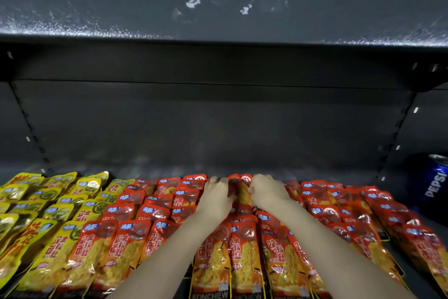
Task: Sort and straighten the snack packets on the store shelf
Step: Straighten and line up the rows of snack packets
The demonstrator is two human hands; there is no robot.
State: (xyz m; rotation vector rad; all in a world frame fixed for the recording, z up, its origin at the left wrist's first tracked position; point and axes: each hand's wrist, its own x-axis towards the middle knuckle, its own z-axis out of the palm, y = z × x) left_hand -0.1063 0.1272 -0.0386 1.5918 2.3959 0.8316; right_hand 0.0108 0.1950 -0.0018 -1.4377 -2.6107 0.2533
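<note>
Snack packets [169, 226] cover the dark shelf [315, 172] in overlapping rows that run from the front edge towards the back. Yellow packets [48, 201] fill the left part; red packets [126, 245] take up the middle and the right. The rows on the far right are slanted and lie less evenly than those in the middle.

Both forearms reach in from the bottom of the view over the red rows. The left hand [215, 198] and the right hand [266, 192] are close together at the back row, with one red packet [242, 193] between them. The left hand's curled fingers hold that packet's left edge near its top, and the right hand's fingers and thumb pinch its right edge. The picture is a little blurred there, so the exact finger placement is unclear.

A blue Pepsi can [434, 180] lies at the far right, behind the red rows. A dark back panel [218, 124] rises behind the packets, and an upper shelf [121, 7] with whitish scuffs spans the top of the view.
</note>
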